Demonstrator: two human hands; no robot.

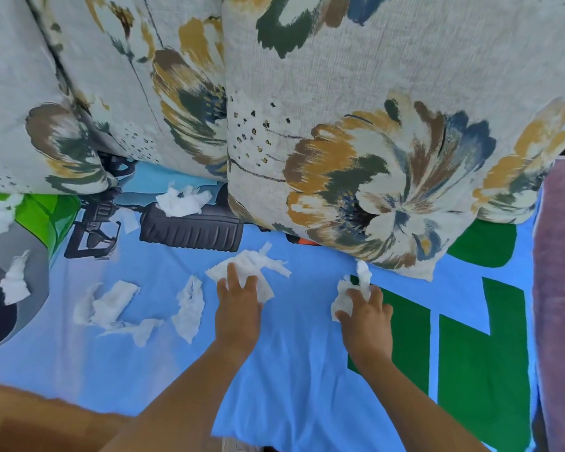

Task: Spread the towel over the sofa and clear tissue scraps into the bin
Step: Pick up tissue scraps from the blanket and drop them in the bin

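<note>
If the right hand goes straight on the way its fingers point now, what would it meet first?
Probably the floral cushion, whose lower edge lies just beyond the tissue scrap that the right hand grips; depth is unclear.

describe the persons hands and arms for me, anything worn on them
The left hand and the right hand are both bare, with no gloves. The left forearm and the right forearm are uncovered all the way to the bottom edge of the picture, so no sleeve shows. No watch, bracelet or ring can be seen on either side.
</note>
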